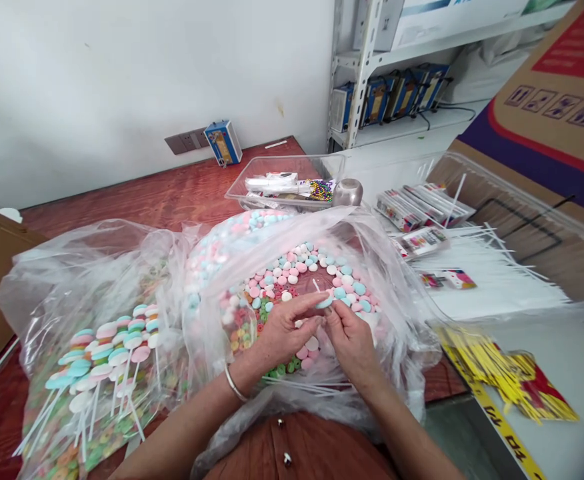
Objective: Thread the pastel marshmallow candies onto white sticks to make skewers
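Note:
Both hands meet over an open clear plastic bag (372, 247) full of pink, blue and white round candies (297, 267). My left hand (285, 330), with a silver bangle at the wrist, pinches a pale blue candy disc (325, 302) at its fingertips. My right hand (349, 333) is closed beside it, fingers on a thin white stick (316, 285) that rises by the disc. Loose white sticks (302, 385) lie under my wrists. At the left, another clear bag (87, 300) holds finished stacked candy lollipops (117, 347).
A clear tray (282, 180) with beads and packets stands behind the bag on the red wooden table (172, 193). Right of it lie a heap of white sticks (492, 267), small packets (422, 207), yellow sticks (502, 373) and a cardboard box (562, 100). Metal shelving (367, 73) stands at the back.

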Available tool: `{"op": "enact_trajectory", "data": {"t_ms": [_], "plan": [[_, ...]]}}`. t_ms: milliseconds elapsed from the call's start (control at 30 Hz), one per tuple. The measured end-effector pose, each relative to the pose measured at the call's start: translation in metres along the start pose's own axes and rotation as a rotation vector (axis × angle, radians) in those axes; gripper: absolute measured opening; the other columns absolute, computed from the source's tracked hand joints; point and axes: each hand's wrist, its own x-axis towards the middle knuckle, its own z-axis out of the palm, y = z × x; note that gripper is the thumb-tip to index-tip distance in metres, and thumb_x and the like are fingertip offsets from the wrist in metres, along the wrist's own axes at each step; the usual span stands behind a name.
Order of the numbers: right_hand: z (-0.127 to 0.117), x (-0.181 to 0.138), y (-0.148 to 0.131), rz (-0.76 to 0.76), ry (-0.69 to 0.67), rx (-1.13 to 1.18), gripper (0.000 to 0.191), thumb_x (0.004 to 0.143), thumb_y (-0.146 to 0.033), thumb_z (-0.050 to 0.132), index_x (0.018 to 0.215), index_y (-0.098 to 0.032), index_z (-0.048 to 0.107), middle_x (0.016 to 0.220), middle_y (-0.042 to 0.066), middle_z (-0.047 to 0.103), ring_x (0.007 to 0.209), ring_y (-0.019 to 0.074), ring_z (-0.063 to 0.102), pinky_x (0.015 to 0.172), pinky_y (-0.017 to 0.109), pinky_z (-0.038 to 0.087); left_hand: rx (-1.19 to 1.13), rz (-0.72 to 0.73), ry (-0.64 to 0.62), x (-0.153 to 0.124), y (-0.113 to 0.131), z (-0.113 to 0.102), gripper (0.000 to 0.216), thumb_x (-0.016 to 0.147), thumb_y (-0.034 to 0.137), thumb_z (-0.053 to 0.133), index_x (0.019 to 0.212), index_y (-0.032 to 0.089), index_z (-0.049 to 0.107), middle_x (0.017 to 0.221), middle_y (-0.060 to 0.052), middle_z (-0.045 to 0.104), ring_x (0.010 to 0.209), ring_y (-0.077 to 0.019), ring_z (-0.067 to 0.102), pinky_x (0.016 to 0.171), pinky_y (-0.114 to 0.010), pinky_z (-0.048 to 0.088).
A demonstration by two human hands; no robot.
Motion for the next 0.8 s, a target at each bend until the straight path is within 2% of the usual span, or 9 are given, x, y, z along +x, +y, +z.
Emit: {"op": "enact_trajectory", "data": {"t_ms": [67, 100, 200, 267, 367, 500, 567, 667, 800], "plan": [[0.003, 0.0, 0.008, 0.033, -0.023, 0.033, 0.034, 0.099, -0.046, 0.035, 0.082, -0.022, 0.052, 0.058, -0.007, 0.043, 0.048, 0.0118, 0.041, 0.049, 0.023, 0.032, 0.0, -0.037, 0.039, -0.01, -0.009, -0.011, 0.05, 0.093, 0.022, 0.053, 0.143, 0.024, 0.048, 0.122, -0.008, 0.069, 0.091, -0.0168, 0.07, 0.08, -0.029, 0.055], [0.003, -0.001, 0.011, 0.05, -0.035, 0.045, 0.036, 0.1, -0.047, 0.033, 0.083, -0.022, 0.053, 0.056, -0.008, 0.041, 0.045, 0.0114, 0.039, 0.046, 0.023, 0.03, 0.035, -0.063, 0.091, -0.015, -0.015, -0.018, 0.049, 0.094, 0.022, 0.051, 0.143, 0.025, 0.047, 0.122, -0.008, 0.069, 0.091, -0.0166, 0.07, 0.079, -0.029, 0.055], [-0.003, -0.007, 0.014, 0.072, -0.082, 0.008, 0.036, 0.097, -0.047, 0.044, 0.075, -0.021, 0.056, 0.055, -0.007, 0.041, 0.049, 0.0117, 0.041, 0.048, 0.023, 0.031, 0.282, -0.077, 0.226, -0.029, -0.031, -0.038, 0.03, 0.093, 0.017, 0.052, 0.118, 0.021, 0.066, 0.107, -0.006, 0.073, 0.09, -0.0175, 0.068, 0.081, -0.031, 0.052], [-0.007, -0.013, 0.011, 0.027, -0.129, -0.154, 0.032, 0.095, -0.041, 0.05, 0.073, -0.02, 0.059, 0.062, -0.003, 0.051, 0.06, 0.0141, 0.051, 0.058, 0.025, 0.036, 0.457, -0.053, 0.193, -0.035, -0.038, -0.046, 0.02, 0.09, 0.012, 0.056, 0.098, 0.02, 0.073, 0.094, -0.005, 0.073, 0.09, -0.0184, 0.066, 0.083, -0.032, 0.05], [-0.008, -0.022, 0.005, -0.068, -0.216, -0.493, 0.027, 0.097, -0.028, 0.043, 0.084, -0.019, 0.065, 0.085, 0.004, 0.064, 0.081, 0.0196, 0.061, 0.071, 0.029, 0.042, 0.601, -0.018, 0.06, -0.04, -0.041, -0.046, 0.017, 0.088, 0.012, 0.06, 0.09, 0.021, 0.074, 0.09, -0.005, 0.072, 0.09, -0.0197, 0.063, 0.085, -0.033, 0.047], [-0.003, -0.032, -0.002, -0.104, -0.302, -0.81, 0.026, 0.098, -0.023, 0.042, 0.098, -0.02, 0.068, 0.094, 0.007, 0.067, 0.084, 0.0221, 0.067, 0.067, 0.029, 0.044, 0.708, -0.009, -0.037, -0.038, -0.041, -0.037, 0.019, 0.091, 0.017, 0.058, 0.087, 0.022, 0.076, 0.09, -0.007, 0.072, 0.091, -0.0221, 0.061, 0.087, -0.036, 0.045], [-0.001, -0.035, -0.005, -0.114, -0.339, -0.906, 0.025, 0.098, -0.024, 0.043, 0.094, -0.022, 0.068, 0.092, 0.005, 0.067, 0.081, 0.0216, 0.069, 0.062, 0.028, 0.043, 0.679, -0.059, -0.02, -0.035, -0.042, -0.036, 0.018, 0.09, 0.018, 0.059, 0.085, 0.022, 0.076, 0.088, -0.006, 0.072, 0.091, -0.0222, 0.061, 0.087, -0.036, 0.045], [0.001, -0.037, -0.008, -0.134, -0.361, -0.966, 0.025, 0.099, -0.025, 0.045, 0.087, -0.022, 0.066, 0.091, 0.004, 0.068, 0.08, 0.0215, 0.07, 0.058, 0.028, 0.043, 0.504, -0.214, 0.088, -0.034, -0.041, -0.038, 0.015, 0.088, 0.019, 0.061, 0.087, 0.022, 0.076, 0.087, -0.003, 0.074, 0.087, -0.0197, 0.065, 0.084, -0.032, 0.047], [0.005, -0.035, -0.009, -0.156, -0.338, -0.929, 0.024, 0.099, -0.022, 0.044, 0.092, -0.022, 0.067, 0.101, 0.006, 0.07, 0.091, 0.0219, 0.071, 0.062, 0.027, 0.045, 0.239, -0.367, 0.157, -0.033, -0.034, -0.041, 0.014, 0.085, 0.027, 0.063, 0.088, 0.021, 0.076, 0.083, -0.001, 0.076, 0.078, -0.0176, 0.068, 0.074, -0.027, 0.05]]}}
